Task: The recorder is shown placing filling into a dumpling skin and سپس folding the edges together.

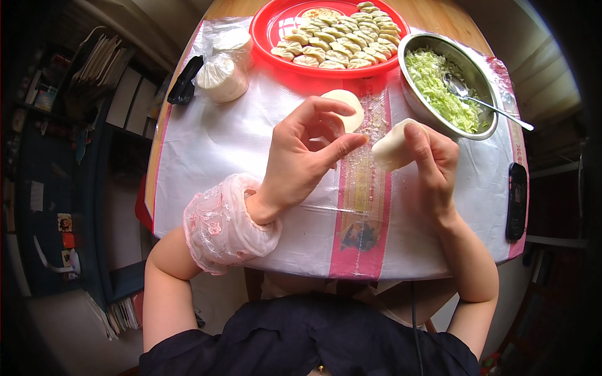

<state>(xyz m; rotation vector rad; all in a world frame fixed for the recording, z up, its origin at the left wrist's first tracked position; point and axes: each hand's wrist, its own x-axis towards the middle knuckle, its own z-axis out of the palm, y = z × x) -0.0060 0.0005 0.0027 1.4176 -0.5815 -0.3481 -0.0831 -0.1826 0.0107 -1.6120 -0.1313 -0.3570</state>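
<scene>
My right hand [437, 164] pinches a pale round dumpling wrapper [390, 150] between thumb and fingers, tilted above the table. Whether filling lies inside it cannot be seen. Just left of it, my left hand [295, 153] is open, its fingers curled and the thumb stretched toward the wrapper without holding anything. Behind the left fingertips another dough wrapper [354, 119] lies on the tablecloth, partly covered by them. A steel bowl [417, 103] of shredded green filling [433, 84] stands beyond my right hand, a spoon [492, 108] resting in it.
At the back, a red tray [266, 31] carries rows of folded dumplings [338, 41]. Plastic-wrapped white dough [222, 78] sits at back left beside a black case-like object [185, 81]. A black phone-like device [517, 200] lies by the right edge. Flour specks the tablecloth's patterned strip [360, 207].
</scene>
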